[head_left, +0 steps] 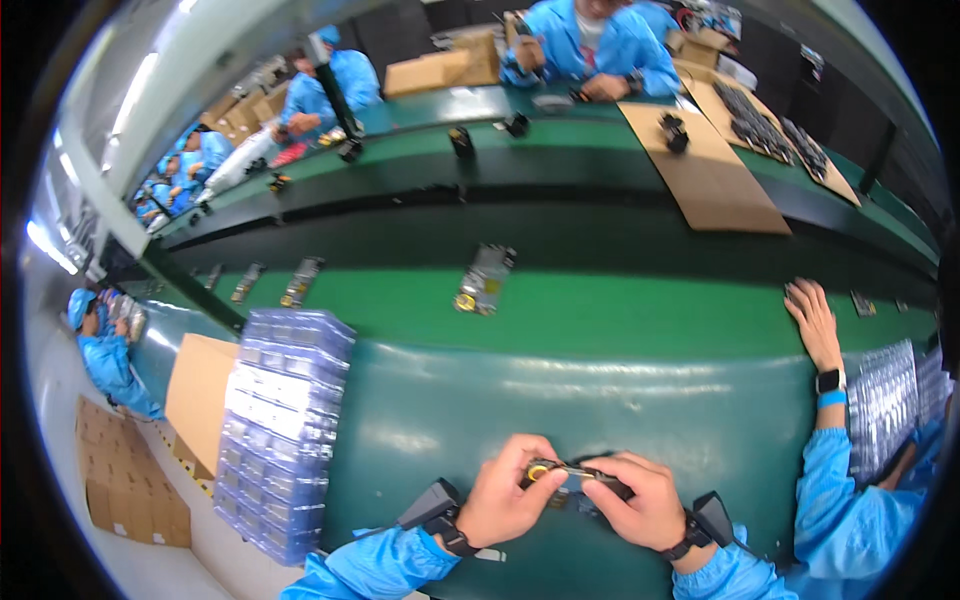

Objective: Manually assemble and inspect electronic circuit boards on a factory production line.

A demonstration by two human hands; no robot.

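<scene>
Low in the middle of the head view, I hold a dark electronic assembly (574, 470) with a yellow ring, above the green worktop (450, 400). My left hand (510, 490) pinches its left end, beside the ring. At the other end, my right hand (640, 500) is closed on the dark part; whether that is one piece with the rest I cannot tell. Small dark bits show below my fingers, partly hidden. Beyond the worktop, a similar grey circuit assembly (485, 280) with a yellow ring lies on the green belt (400, 310).
To my left stands a stack of clear plastic trays (280, 430). More assemblies (302, 282) lie along the belt. A co-worker's hand (815, 320) rests at the belt's right, near more plastic trays (885, 400). A cardboard sheet (700, 170) lies across the far ledge, where people in blue sit.
</scene>
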